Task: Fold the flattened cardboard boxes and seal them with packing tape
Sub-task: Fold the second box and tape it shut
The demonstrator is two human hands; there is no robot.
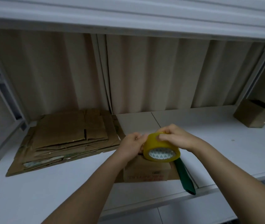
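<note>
A yellowish roll of packing tape (160,148) is held over a small folded cardboard box (146,172) on the white shelf (47,191). My right hand (175,136) grips the top of the roll with its fingers curled over the rim. My left hand (131,147) pinches at the roll's left side, where the tape end seems to be. A stack of flattened cardboard boxes (67,139) lies to the left on the shelf.
A dark green handle (185,177) pokes out from beside the small box towards the shelf's front edge. An assembled open box (252,113) stands at the far right. Large cardboard sheets (144,75) lean against the back. A metal frame (4,88) borders the left.
</note>
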